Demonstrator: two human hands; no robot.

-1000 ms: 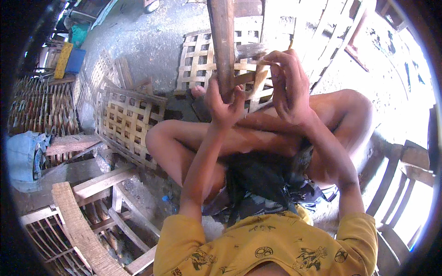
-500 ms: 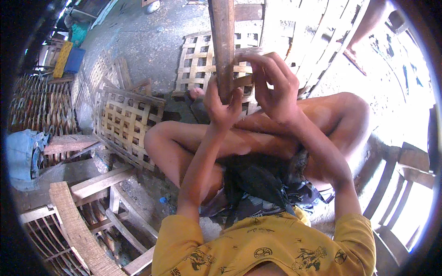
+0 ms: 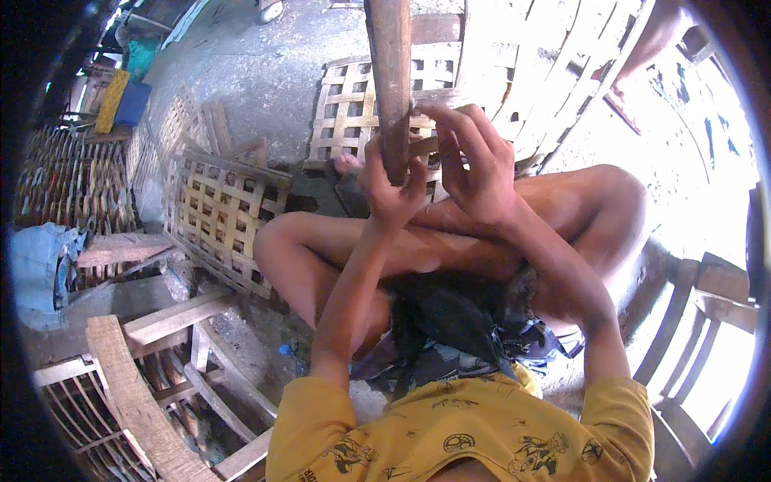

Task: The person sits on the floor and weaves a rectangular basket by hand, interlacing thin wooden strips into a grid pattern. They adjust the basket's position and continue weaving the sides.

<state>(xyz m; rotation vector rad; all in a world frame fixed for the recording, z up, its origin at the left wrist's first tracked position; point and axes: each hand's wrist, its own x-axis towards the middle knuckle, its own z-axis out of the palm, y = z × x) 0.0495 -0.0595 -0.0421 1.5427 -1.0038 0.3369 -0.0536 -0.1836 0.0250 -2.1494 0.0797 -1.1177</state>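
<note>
My left hand (image 3: 389,189) is closed round the lower end of an upright brown wooden post (image 3: 389,80), thumb on its right side. To the right, my right hand (image 3: 479,165) is raised with its fingers bent. Its index finger reaches toward the post, and its other fingertips close on a short flat wooden strip (image 3: 424,146). That strip spans the gap between post and hand; how it meets the post is hidden. Behind the hands lies a panel woven of pale slats (image 3: 341,108). Both hands are above my crossed legs (image 3: 450,249).
Another woven slat panel (image 3: 217,209) leans by my left knee. Wooden frames with a curved plank (image 3: 144,394) stand at lower left, near a blue cloth (image 3: 44,265). A slatted wooden piece (image 3: 691,337) is at right. Another person's foot (image 3: 622,108) shows at upper right.
My right hand has shifted slightly left and down, closer to the post. The left hand keeps its grip, and the post has barely moved.
</note>
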